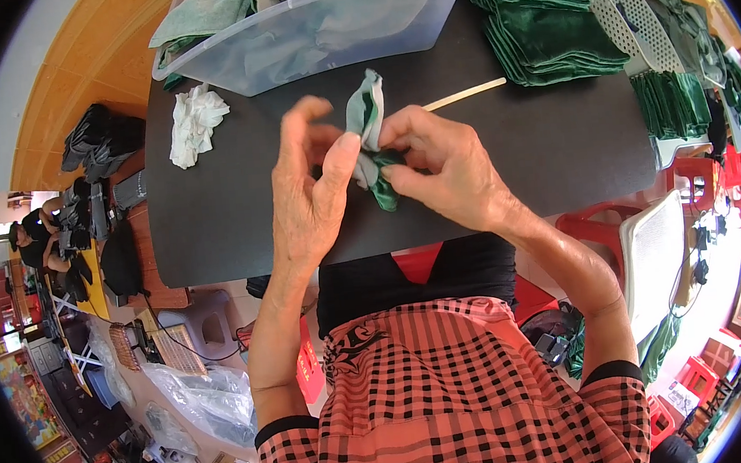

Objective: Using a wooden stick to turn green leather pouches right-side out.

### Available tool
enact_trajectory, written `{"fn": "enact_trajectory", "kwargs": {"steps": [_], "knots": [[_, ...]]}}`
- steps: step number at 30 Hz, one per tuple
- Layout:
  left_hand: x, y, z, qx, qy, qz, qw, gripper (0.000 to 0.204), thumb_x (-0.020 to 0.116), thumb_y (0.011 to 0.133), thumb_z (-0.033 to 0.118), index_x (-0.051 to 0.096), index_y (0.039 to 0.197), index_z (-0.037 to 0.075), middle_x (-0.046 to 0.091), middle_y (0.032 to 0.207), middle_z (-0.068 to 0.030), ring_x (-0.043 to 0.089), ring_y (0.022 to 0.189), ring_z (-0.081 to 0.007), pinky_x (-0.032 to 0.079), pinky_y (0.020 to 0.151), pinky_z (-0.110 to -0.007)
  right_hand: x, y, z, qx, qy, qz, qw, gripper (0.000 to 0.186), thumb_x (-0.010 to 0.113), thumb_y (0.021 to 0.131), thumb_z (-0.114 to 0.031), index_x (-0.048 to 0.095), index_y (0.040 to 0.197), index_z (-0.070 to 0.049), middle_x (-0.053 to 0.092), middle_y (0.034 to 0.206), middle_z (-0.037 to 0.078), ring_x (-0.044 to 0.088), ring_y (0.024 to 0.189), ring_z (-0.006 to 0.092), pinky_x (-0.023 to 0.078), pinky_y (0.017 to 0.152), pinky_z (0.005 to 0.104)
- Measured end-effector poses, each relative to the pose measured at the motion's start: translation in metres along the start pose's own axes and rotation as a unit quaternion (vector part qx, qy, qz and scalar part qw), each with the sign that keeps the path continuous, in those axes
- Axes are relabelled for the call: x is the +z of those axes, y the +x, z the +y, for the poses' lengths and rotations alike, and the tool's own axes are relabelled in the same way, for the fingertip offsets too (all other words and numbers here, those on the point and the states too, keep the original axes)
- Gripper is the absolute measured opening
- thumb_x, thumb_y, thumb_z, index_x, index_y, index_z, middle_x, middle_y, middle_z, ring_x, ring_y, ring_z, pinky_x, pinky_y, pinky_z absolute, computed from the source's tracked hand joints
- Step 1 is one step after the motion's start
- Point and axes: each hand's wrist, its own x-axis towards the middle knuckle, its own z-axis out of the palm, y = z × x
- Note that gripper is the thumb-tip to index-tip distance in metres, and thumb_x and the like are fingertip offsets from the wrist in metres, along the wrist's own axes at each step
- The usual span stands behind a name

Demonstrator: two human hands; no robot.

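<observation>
A small twisted piece of pale grey and dark green fabric (pixel 369 107) is held upright between my hands over the dark table. My left hand (pixel 309 184) has its index finger raised and curled away, while the thumb presses the middle of the fabric against fingers partly hidden behind it. My right hand (pixel 446 170) grips the fabric from the right, thumb on the lower green part. A pale wooden stick (pixel 474 90) lies just beyond my right hand. A crumpled white cloth (pixel 193 128) rests to the left.
A clear plastic bin (pixel 343 46) of cloths sits at the back of the dark table (pixel 208 218). Stacked green fabric (pixel 552 47) and a perforated basket (pixel 633 24) are at right, red stools (pixel 695 173) beside the table. A co-worker (pixel 36 240) is at far left.
</observation>
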Motion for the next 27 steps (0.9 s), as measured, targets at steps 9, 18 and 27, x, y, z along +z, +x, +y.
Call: {"fn": "enact_trajectory", "kwargs": {"steps": [9, 18, 27], "knots": [[-0.006, 0.03, -0.013, 0.017, 0.023, 0.004, 1.0, 0.033, 0.048, 0.097, 0.029, 0.057, 0.105, -0.001, 0.055, 0.074, -0.0039, 0.049, 0.069, -0.0121, 0.042, 0.065, -0.028, -0.002, 0.004, -0.009, -0.115, -0.188, 0.011, 0.975, 0.021, 0.067, 0.073, 0.004, 0.058, 0.091, -0.003, 0.061, 0.089, 0.003, 0.054, 0.074, 0.0134, 0.046, 0.066, 0.0261], [0.004, 0.02, -0.002, 0.049, 0.141, 0.007, 0.989, 0.024, 0.058, 0.093, 0.022, 0.06, 0.102, 0.0, 0.057, 0.074, -0.0008, 0.05, 0.067, -0.0076, 0.044, 0.06, -0.025, 0.0, 0.008, -0.005, -0.171, -0.203, 0.029, 0.964, 0.022, 0.067, 0.071, 0.009, 0.059, 0.087, -0.003, 0.06, 0.091, 0.004, 0.059, 0.079, 0.0167, 0.048, 0.069, 0.0263], [-0.009, 0.038, -0.024, 0.027, -0.156, 0.059, 0.986, 0.022, 0.054, 0.097, 0.02, 0.065, 0.096, 0.001, 0.062, 0.081, 0.0031, 0.054, 0.074, -0.0047, 0.044, 0.069, -0.022, -0.002, -0.024, -0.023, -0.303, -0.187, 0.006, 0.935, 0.023, 0.065, 0.067, 0.015, 0.059, 0.08, -0.002, 0.059, 0.083, 0.008, 0.056, 0.07, 0.0174, 0.047, 0.062, 0.0265]]}}
